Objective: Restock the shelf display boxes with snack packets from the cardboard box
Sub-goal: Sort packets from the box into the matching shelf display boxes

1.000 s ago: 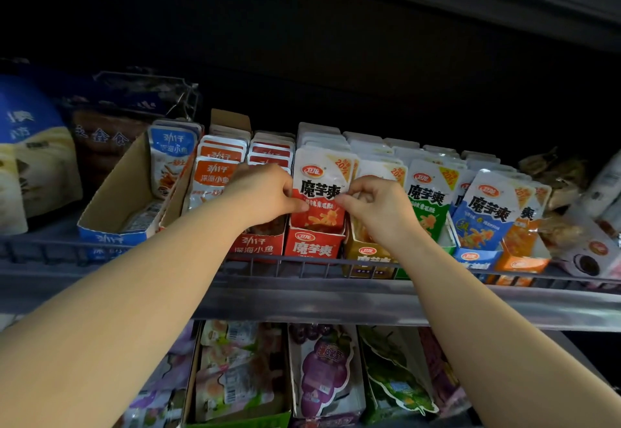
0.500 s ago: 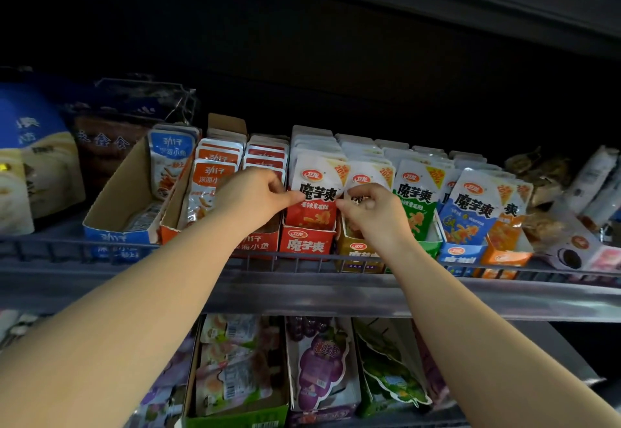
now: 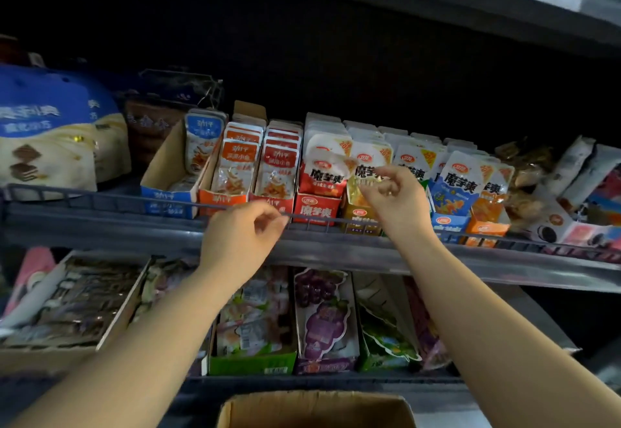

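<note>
Packets (image 3: 322, 165) stand upright in display boxes (image 3: 317, 214) along the shelf (image 3: 336, 253) front edge. Light, soft, slippery foil; probably best pinched at the top seal. Print reads 魔芋爽, orange ones 深海小鱼. Left hand (image 3: 242, 236) and right hand (image 3: 393, 199) loosely curled, both empty. Cardboard box (image 3: 316, 407) sits below the shelves.

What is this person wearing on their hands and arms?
Nothing that shows. The left hand and right hand are bare, with no gloves, rings or watch in view. Both forearms are bare too, with no sleeve showing before the picture's lower edge.
</note>
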{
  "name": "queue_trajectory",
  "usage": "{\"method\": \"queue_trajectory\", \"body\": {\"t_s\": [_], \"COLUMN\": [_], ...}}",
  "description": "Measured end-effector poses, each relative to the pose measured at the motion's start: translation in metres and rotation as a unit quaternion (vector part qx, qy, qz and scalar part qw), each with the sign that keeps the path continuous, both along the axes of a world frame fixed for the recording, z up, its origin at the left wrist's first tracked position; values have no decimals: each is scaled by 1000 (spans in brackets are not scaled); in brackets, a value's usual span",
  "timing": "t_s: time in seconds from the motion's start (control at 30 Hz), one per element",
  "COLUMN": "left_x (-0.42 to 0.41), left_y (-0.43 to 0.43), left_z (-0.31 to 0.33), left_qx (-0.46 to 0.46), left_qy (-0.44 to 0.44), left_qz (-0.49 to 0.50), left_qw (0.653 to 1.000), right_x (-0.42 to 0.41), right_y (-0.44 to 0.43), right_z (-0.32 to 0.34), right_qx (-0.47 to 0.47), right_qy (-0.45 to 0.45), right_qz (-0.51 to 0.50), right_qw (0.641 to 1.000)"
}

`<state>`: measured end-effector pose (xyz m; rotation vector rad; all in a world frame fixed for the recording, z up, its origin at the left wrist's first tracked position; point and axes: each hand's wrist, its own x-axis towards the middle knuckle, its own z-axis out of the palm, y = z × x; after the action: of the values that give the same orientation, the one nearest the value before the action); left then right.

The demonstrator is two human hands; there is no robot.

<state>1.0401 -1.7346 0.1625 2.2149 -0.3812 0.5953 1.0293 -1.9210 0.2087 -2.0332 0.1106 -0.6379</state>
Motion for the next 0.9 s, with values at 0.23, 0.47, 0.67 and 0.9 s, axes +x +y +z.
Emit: {"method": "queue_trajectory", "body": {"t_s": [0.23, 0.47, 0.67, 0.9], "left_x": [-52, -66, -79, -76], "left_y": [-1, -3, -2, 5], "left_z": [-127, -247, -311, -354], "left_qx": [79, 210, 296, 274], "left_qy": [198, 325, 378, 291], "left_qz": [-35, 33, 25, 46], "left_qw": [976, 921, 877, 915], "right_x": [-47, -68, -61, -56], "right_y": [5, -14, -41, -42], "right_z": [-80, -217, -302, -388], "right_qx": [42, 1, -55, -137], "right_qy": [73, 347, 442, 556], "right_qz": [45, 93, 77, 139], "right_qw": [995, 933, 892, 808]}}
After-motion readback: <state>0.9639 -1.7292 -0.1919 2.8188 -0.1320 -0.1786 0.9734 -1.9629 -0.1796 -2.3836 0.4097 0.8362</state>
